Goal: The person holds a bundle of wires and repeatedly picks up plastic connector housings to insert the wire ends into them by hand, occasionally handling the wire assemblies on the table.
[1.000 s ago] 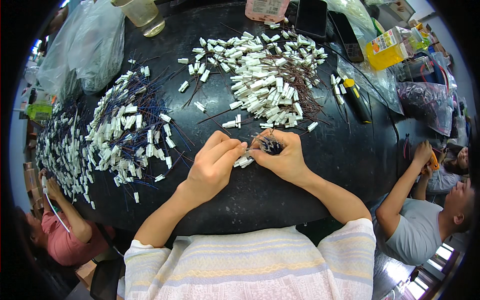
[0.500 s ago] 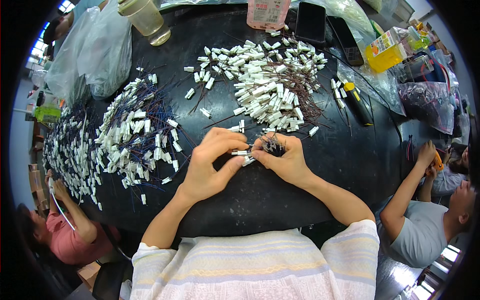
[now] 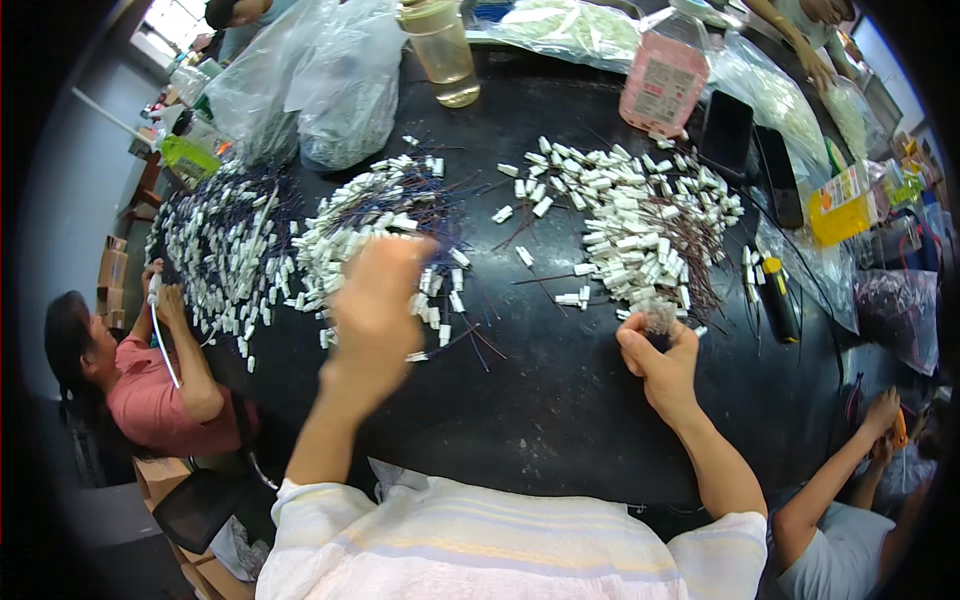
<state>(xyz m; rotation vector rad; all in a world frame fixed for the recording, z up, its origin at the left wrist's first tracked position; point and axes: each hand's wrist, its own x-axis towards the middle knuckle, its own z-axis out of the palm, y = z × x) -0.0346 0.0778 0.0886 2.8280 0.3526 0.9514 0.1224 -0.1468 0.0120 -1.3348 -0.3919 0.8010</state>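
Two hands worked over a round black desk (image 3: 560, 420) strewn with small white connectors on thin dark wires. The left hand (image 3: 375, 300) was raised above the desk's left-middle, blurred, fingers loosely curled and pointing toward the far edge; whether it had hold of anything I could not tell. Beneath and just beyond it lay a heap of wired connectors (image 3: 385, 225), and a second, longer heap (image 3: 225, 250) ran along the left edge. The right hand (image 3: 660, 355) rested near the middle-right of the desk, fingers closed around a small bundle of dark wires (image 3: 658, 320), at the near rim of a third pile of connectors (image 3: 640, 235) that spread toward the far right.

At the far edge stood a clear plastic jar (image 3: 440, 50), crumpled plastic bags (image 3: 320, 90) and a pink pouch (image 3: 662, 85). Two dark phones (image 3: 750, 150) lay at the far right, with a yellow carton (image 3: 845, 205) past them. A person in a pink shirt (image 3: 145, 400) sat at the left edge, and another person's arm (image 3: 840, 480) reached in at the near-right edge.
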